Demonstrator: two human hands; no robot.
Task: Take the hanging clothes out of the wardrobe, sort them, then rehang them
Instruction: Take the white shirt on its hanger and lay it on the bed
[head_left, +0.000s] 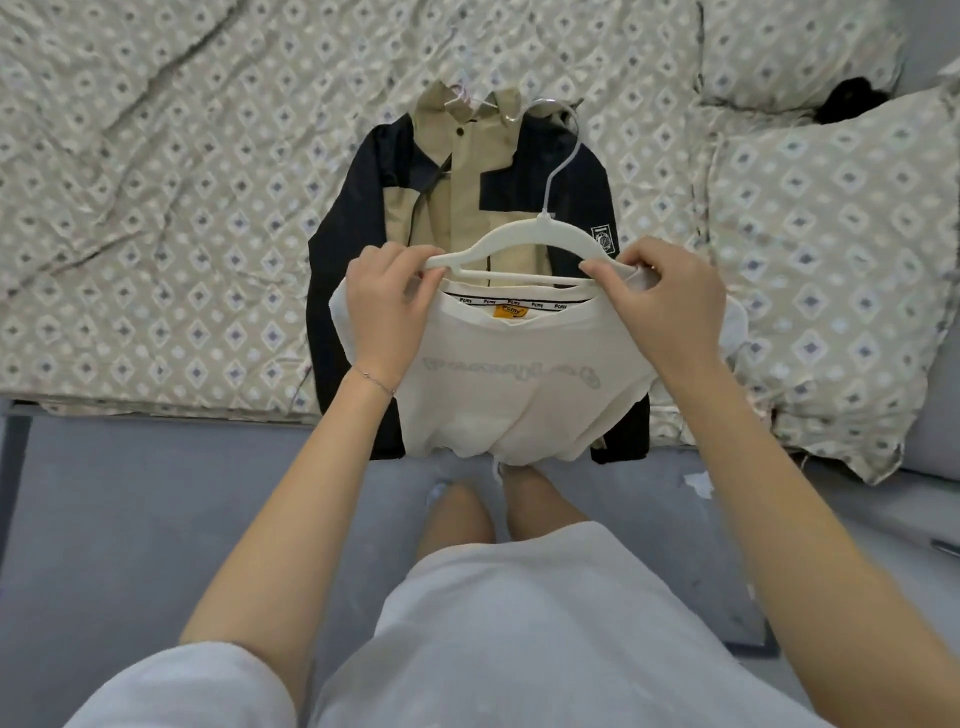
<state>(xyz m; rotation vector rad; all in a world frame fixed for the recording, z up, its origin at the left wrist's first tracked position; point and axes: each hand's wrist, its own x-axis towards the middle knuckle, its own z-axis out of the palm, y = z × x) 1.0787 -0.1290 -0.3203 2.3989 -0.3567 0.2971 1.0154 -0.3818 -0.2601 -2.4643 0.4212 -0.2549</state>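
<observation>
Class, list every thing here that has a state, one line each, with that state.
navy and beige jacket: lies flat on the bedspread.
bedspread: wrinkled.
white T-shirt: held up by its shoulders, over the jacket.
white hanger: held at both ends, above the T-shirt's collar.
left hand: pinches the hanger's end.
right hand: grips the hanger's other end.

One head-worn view (wide-angle) looks steeply down, close over the bed (156, 208) edge.

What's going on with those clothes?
A person stands at the bed. Their left hand and right hand each pinch one end of a white hanger at the neck of a cream T-shirt. Whether it is going on or coming off is unclear. Underneath, a navy and beige jacket lies flat on the bed.
</observation>
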